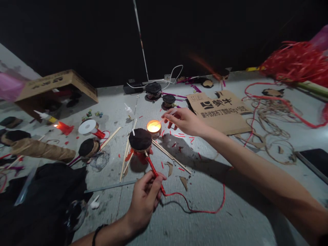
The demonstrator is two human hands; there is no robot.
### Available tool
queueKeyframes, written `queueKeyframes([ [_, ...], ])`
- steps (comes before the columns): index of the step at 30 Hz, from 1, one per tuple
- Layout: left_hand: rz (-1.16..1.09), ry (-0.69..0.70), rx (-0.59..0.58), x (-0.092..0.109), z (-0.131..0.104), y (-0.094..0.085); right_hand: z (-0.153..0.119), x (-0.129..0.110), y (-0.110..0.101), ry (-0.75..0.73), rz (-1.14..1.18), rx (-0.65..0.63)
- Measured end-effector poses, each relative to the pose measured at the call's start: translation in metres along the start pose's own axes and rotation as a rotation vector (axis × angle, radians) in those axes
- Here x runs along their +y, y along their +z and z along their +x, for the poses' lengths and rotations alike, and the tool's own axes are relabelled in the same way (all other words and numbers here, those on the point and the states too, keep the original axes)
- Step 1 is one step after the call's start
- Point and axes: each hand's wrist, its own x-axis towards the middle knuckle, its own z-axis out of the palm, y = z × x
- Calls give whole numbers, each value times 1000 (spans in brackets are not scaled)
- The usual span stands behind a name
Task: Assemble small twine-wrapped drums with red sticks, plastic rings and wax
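My left hand (147, 196) is closed round a red-wrapped stick (153, 167), which runs up to a round black drum-like piece (140, 139). Red cord (194, 210) trails to the right from the stick's lower end. Over the right side of a small lit candle (154, 126), my right hand (181, 120) pinches a thin pale stick-like piece (162, 119), with its tip close to the glow. Short red scraps (180, 136) lie scattered below that hand.
Wooden sticks (171, 156) lie around the drum-like piece. Flattened cardboard (220, 114) and tangled twine (271, 126) are at right, near a phone (314, 162). Left are an open cardboard box (51, 85), a white-flanged spool (87, 126), a brown roll (43, 149) and black cloth (53, 194).
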Motion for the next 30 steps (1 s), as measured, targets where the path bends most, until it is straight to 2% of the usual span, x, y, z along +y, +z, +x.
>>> queueKeyframes([
  [5, 3, -4, -2, 0, 0, 0, -3, -11, -5, -70, 1, 109],
  [14, -9, -1, 0, 2, 0, 1, -5, 0, -5, -47, -97, 57],
  [21, -11, -4, -3, 1, 0, 0, -8, 2, 1, -79, -221, 26],
  [30, -4, 6, -11, 1, 0, 0, -7, 5, 6, -121, -270, -11],
])
